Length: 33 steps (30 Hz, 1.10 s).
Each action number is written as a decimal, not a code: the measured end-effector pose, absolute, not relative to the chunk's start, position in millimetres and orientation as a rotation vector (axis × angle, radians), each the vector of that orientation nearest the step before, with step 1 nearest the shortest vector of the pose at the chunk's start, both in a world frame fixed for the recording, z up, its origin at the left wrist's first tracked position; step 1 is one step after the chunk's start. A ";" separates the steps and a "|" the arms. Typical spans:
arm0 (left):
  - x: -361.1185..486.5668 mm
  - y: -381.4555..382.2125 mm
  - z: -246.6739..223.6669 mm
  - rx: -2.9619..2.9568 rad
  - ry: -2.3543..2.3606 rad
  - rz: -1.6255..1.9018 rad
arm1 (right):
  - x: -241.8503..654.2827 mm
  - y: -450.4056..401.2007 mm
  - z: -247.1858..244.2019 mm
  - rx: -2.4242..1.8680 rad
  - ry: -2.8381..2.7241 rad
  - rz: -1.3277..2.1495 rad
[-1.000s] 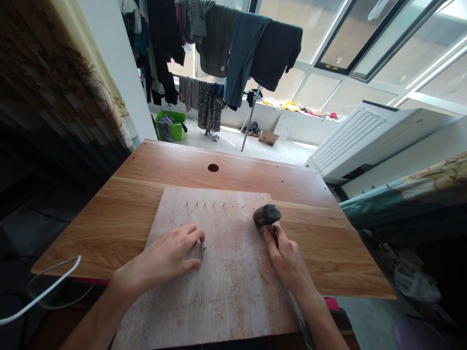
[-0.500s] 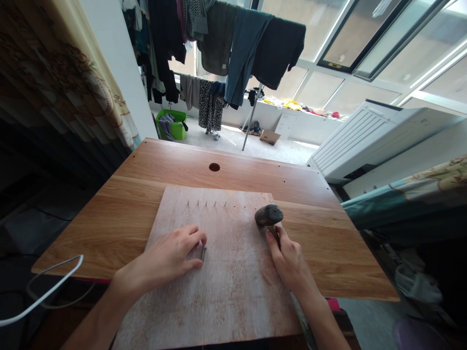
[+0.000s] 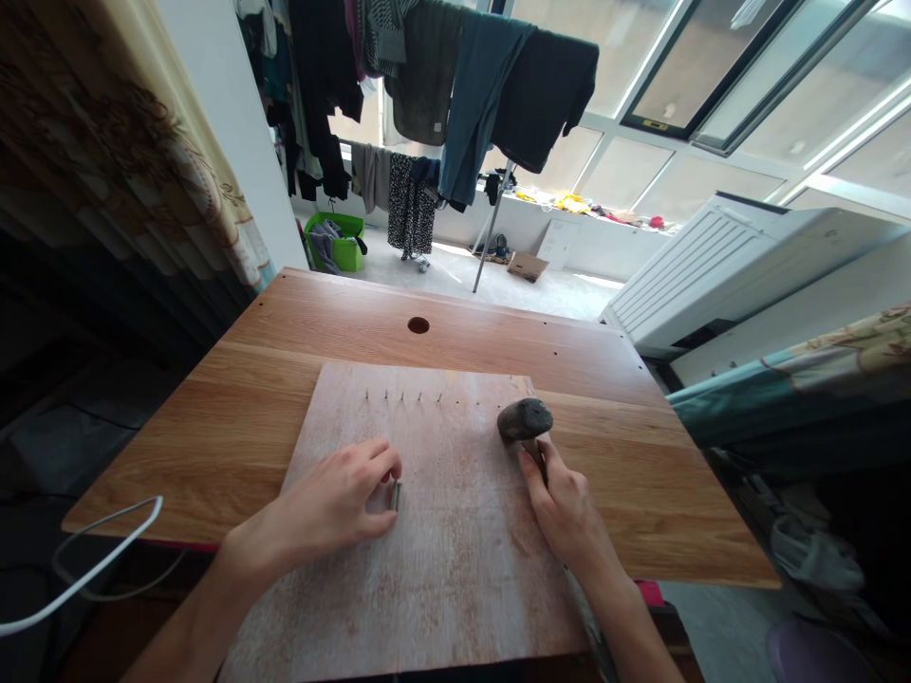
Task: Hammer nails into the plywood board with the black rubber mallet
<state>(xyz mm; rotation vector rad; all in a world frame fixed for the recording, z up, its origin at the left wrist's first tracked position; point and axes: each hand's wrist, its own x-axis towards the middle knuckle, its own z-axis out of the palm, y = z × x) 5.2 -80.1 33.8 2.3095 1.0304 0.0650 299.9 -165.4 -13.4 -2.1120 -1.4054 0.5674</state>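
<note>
A worn, pale board (image 3: pixel 455 569) lies on the wooden table (image 3: pixel 641 474). Several thin nails (image 3: pixel 402 396) stand in a row near its far edge, with small dark marks continuing the row to the right. My left hand (image 3: pixel 345 493) is over the board's left half, thumb and fingertips closed around a small bundle of nails (image 3: pixel 395 495). On the right, my right hand (image 3: pixel 566 498) grips a hammer (image 3: pixel 525 419) by its handle close to the dark head, which is over the board's right edge.
A white cable (image 3: pixel 120 541) loops at the table's left corner. The table has a round hole near its far edge. Beyond it are hanging clothes (image 3: pixel 476 104), a green basket (image 3: pixel 348 253) and a cardboard box (image 3: pixel 528 267). Curtains flank both sides.
The fingers of my left hand have shifted very slightly around the nail bundle. My right hand and the hammer have stayed in place.
</note>
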 end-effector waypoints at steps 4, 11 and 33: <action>7.4 -81.8 34.3 2.326 1.025 0.079 | 300.4 -165.0 -13.5 -2.117 -1.403 0.582; 13.8 -83.5 34.8 2.390 0.962 0.131 | 299.0 -165.7 -11.7 -2.128 -1.396 0.577; 3.1 -92.1 33.6 2.377 1.061 -0.042 | 298.3 -164.4 -8.8 -2.144 -1.381 0.608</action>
